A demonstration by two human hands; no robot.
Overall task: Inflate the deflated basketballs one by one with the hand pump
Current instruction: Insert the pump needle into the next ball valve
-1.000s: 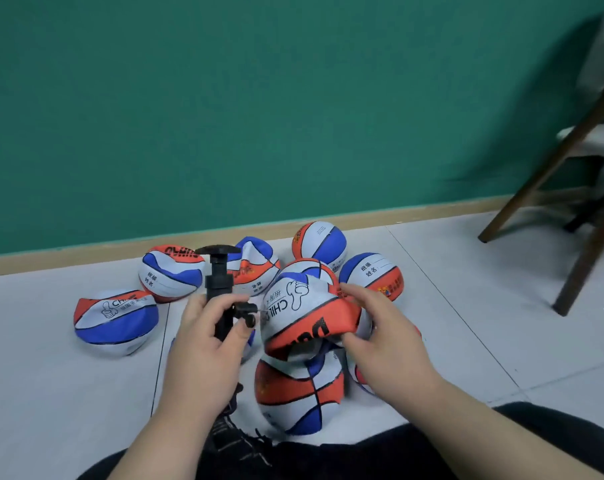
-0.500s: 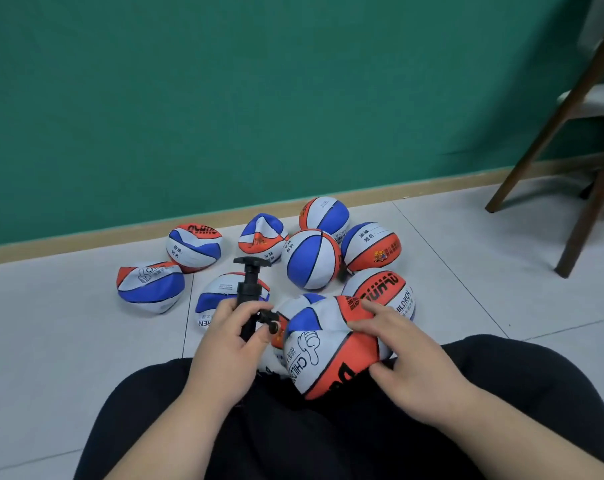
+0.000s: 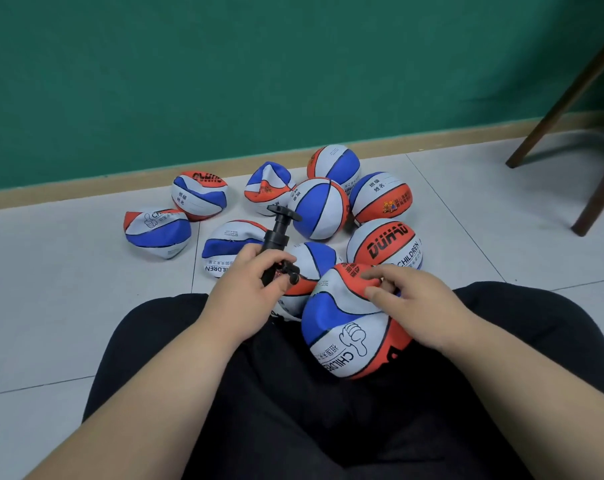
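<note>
"Black plastic, item one: hand pump [image 3: 276,233], upright, barrel wrapped by the person's left hand [image 3: 245,296], nozzle [image 3: 292,271] poking out past the thumb," reads the lister. "Any change from a second ago?"

"Same grip, carried inward with the arm," answers the checker. "Item two has moved more: deflated basketball [image 3: 349,327], orange, blue and white, top caved in. A second ago it was held up over the pile. Now it sits on the person's lap [image 3: 293,410], against the right thigh."

"Right hand [image 3: 425,310]?"

"No longer cupping the side. Its fingers lie nearly straight across the crumpled orange panel, touching it and gripping nothing (probably feeling for the valve, which cannot be seen)."

"Nozzle to ball?"

"Near, but apart. It is not yet inserted, so no pumping has begun on this one."

"Remaining stock?"

"Other basketballs [image 3: 319,207] on the tiled floor [image 3: 68,306], just ahead of the knees. Several are plainly collapsed and a few look rounder. Judged position in the task: the ball is seated for inflation and the valve is to be found next."
</note>
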